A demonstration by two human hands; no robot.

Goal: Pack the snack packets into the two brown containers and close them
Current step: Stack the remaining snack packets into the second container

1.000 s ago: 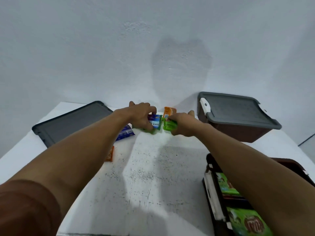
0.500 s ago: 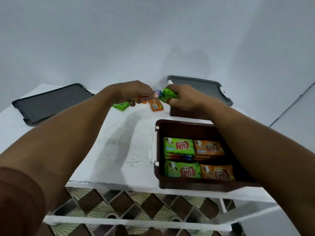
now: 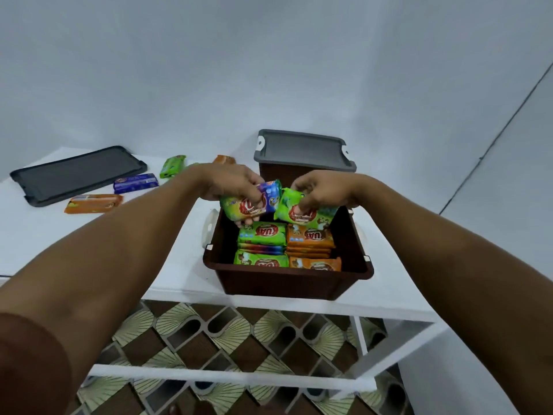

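An open brown container [image 3: 287, 281] stands at the table's front edge with several green and orange snack packets [image 3: 263, 233] stacked inside. My left hand [image 3: 230, 182] grips a green packet [image 3: 239, 209] together with a blue one [image 3: 270, 191] over the container's far left side. My right hand [image 3: 324, 190] pinches another green packet [image 3: 299, 214] over its far right side. Behind stands the second brown container [image 3: 281, 175], closed by a grey lid [image 3: 303, 149]. Loose on the table lie an orange packet [image 3: 92, 203], a blue packet [image 3: 136, 183], a green packet [image 3: 172, 166] and another orange one [image 3: 223, 159].
A loose grey lid [image 3: 77, 175] lies flat at the back left of the white table [image 3: 89, 244]. A plain wall rises behind. Below the table's front edge, a white lower rail and a patterned brown floor [image 3: 209, 348] show.
Both hands have drawn back from the far table with packets and now hold them over the open container. The view has tilted down toward the near edge.
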